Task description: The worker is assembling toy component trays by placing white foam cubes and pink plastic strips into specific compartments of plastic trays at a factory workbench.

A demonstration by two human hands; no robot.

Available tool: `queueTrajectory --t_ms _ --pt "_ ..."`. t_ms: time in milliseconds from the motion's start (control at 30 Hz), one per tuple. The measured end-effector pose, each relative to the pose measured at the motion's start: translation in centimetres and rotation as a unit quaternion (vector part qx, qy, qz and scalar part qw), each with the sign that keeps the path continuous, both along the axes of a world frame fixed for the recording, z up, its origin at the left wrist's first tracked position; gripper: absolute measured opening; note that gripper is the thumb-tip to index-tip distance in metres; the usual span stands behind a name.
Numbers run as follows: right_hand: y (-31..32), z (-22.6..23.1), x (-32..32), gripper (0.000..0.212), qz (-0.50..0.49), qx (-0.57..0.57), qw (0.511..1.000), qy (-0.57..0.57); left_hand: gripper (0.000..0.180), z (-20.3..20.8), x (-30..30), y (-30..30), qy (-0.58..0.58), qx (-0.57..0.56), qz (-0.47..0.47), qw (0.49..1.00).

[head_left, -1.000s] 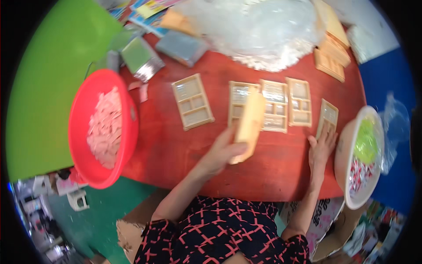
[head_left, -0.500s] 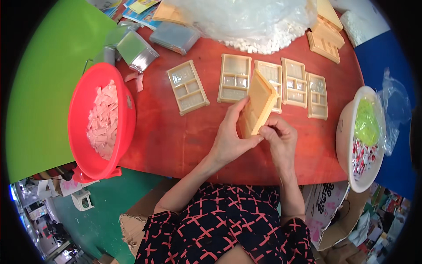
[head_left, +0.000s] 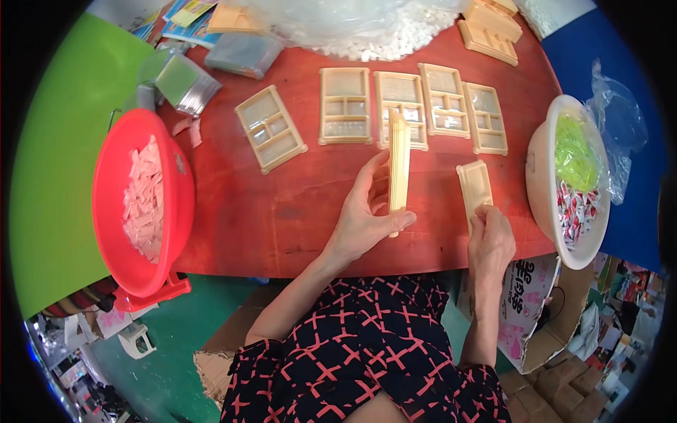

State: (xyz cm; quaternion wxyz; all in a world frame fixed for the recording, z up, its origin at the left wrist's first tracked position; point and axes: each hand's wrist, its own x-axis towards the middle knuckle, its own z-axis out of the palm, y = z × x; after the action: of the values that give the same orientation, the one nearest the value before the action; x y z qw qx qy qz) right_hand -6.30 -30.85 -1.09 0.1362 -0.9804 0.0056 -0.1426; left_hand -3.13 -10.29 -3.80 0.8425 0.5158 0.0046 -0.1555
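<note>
Upright in my left hand (head_left: 356, 215) is a stack of cream plastic compartment trays (head_left: 399, 158), turned edge-on, with the thumb at its lower end and the fingers behind it. To the right, my right hand (head_left: 491, 243) pinches the near end of a single cream compartment tray (head_left: 474, 180), low over the red table. The hand covers that tray's lower part, and I cannot tell whether it touches the table. Beyond both hands lie several like trays, among them a tilted one (head_left: 271, 129) at the left and one (head_left: 485, 118) at the right end of the row.
At the left stands a red basin (head_left: 185, 211) of pink pieces; at the right, a white basin (head_left: 546, 134) with green stuff and small wrapped packets. A big clear bag (head_left: 338, 21) of white pieces, clear plastic boxes (head_left: 243, 55) and more cream trays (head_left: 493, 35) occupy the back.
One tray has come off the stack with my right hand and moved right, toward the table. My left hand has turned the stack edge-on. The whole view has shifted slightly.
</note>
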Motion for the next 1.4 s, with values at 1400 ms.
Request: queueTrajectory --t_ms 1400 --pt "7.9 2.6 3.0 0.004 0.109 0.627 0.748 0.187 0.063 -0.3 -1.7 2.0 -0.072 -0.003 0.041 0.997"
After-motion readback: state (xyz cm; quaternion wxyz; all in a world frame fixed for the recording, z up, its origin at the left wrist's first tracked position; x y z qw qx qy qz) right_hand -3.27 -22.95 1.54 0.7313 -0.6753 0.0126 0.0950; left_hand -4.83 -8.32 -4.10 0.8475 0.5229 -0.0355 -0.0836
